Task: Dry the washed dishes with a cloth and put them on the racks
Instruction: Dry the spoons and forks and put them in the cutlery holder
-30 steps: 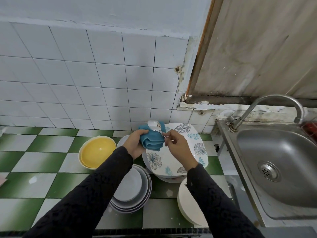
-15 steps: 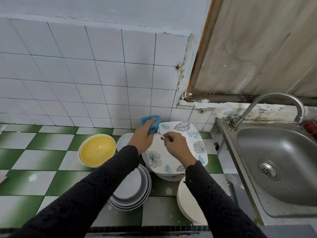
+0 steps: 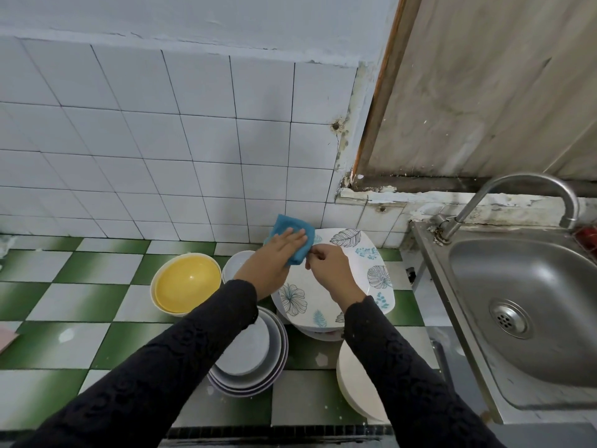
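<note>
My left hand (image 3: 274, 255) holds a blue cloth (image 3: 290, 229) above the back of the counter, its fingers lying flat across the cloth. My right hand (image 3: 328, 270) pinches with curled fingertips at the cloth's right edge, where a spoon's handle was in its grip; the spoon itself is hidden inside the cloth. Below both hands a square plate with a leaf pattern (image 3: 365, 270) lies on top of a stack. A yellow bowl (image 3: 185, 282) stands to the left, with a small white bowl (image 3: 234, 265) beside it.
A stack of grey-white plates (image 3: 255, 360) sits under my left forearm. A white dish (image 3: 353, 383) lies near the counter's front edge. The steel sink (image 3: 533, 305) and its tap (image 3: 504, 189) are on the right. A tiled wall closes off the back of the green-and-white checked counter (image 3: 80, 305).
The spoon's bowl was sticking out of the cloth; now the cloth covers it. My left hand has slid the cloth up and flattened over it, while the right hand stays at the handle.
</note>
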Available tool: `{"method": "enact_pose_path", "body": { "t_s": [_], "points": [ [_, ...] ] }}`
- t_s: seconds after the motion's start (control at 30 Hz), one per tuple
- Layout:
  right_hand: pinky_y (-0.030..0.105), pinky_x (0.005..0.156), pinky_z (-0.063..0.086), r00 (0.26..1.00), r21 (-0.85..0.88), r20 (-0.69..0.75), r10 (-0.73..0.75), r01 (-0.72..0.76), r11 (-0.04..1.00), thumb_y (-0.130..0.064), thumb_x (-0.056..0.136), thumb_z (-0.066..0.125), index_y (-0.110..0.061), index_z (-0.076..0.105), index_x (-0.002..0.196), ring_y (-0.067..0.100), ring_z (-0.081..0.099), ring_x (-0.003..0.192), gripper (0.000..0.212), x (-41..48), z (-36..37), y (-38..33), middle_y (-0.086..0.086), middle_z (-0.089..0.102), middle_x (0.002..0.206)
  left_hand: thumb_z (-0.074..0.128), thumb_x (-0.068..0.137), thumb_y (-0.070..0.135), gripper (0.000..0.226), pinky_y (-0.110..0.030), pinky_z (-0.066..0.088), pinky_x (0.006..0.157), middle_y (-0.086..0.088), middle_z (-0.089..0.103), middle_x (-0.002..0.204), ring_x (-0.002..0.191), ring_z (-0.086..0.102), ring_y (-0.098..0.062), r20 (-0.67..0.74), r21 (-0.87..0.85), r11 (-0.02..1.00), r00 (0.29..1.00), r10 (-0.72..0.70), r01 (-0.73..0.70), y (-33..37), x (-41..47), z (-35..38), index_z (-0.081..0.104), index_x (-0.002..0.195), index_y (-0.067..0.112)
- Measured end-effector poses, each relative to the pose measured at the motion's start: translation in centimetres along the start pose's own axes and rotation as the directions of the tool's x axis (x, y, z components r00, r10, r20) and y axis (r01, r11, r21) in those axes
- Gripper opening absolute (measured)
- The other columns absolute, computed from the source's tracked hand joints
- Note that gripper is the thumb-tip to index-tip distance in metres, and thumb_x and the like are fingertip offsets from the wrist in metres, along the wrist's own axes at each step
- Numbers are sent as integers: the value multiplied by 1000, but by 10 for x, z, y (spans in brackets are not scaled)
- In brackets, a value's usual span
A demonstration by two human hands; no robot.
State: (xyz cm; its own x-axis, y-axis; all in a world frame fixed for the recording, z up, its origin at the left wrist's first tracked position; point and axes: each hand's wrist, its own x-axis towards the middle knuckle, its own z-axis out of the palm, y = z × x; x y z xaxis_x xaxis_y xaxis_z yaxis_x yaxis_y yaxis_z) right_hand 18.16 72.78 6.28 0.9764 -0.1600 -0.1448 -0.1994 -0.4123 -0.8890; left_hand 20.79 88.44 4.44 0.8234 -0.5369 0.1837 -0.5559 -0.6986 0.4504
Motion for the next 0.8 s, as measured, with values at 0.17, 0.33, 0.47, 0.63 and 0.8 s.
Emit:
{"method": "enact_pose_path", "body": {
  "t_s": [0.17, 0.33, 0.47, 0.63, 0.8],
  "points": [
    [15, 57, 45, 997, 179, -27, 73, -67, 982, -6, 100, 53, -6, 71, 98, 9, 57, 66, 17, -8, 6, 7, 2, 68, 85, 45, 103, 12, 42, -20, 47, 83, -5, 55, 125, 110, 56, -21, -165, -416, 844, 884, -437, 340, 0, 0, -8, 41, 144, 12],
    [25, 66, 61, 994, 470, 28, 105, -106, 876, -9, 102, 55, -6, 66, 118, 18, 69, 82, 19, -9, 2, -5, 10, 67, 102, 41, 105, 17, 23, -30, 58, 73, -13, 60, 112, 96, 62, -25, 193, -930, 126, 752, -630, 344, 9, 5, -12, 47, 126, 9],
    [10, 53, 49, 998, 358, -57, 6, 15, 933, -11, 98, 63, -10, 72, 109, 15, 65, 74, 14, -4, 6, -11, 5, 71, 96, 43, 104, 15, 29, -37, 57, 79, -19, 62, 120, 101, 64, -29, 299, -953, -123, 781, -548, 278, 25, 12, -12, 47, 132, 7],
    [6, 56, 44, 980, 166, -152, -129, 154, 974, -10, 93, 68, -15, 70, 99, 4, 61, 76, 8, 0, 5, -14, -8, 66, 85, 39, 103, 22, 38, -41, 58, 82, -22, 63, 121, 99, 66, -30, 353, -921, -320, 825, -441, 223, 31, 10, -19, 48, 134, 3],
    [8, 47, 42, 984, 218, -139, -108, 137, 966, -10, 95, 67, -11, 73, 104, 13, 64, 74, 11, 2, 0, -14, 4, 71, 92, 41, 101, 33, 44, -42, 49, 98, -20, 58, 125, 108, 58, -30, 344, -909, -370, 842, -415, 189, 19, 4, -19, 53, 133, 5]
  ]
}}
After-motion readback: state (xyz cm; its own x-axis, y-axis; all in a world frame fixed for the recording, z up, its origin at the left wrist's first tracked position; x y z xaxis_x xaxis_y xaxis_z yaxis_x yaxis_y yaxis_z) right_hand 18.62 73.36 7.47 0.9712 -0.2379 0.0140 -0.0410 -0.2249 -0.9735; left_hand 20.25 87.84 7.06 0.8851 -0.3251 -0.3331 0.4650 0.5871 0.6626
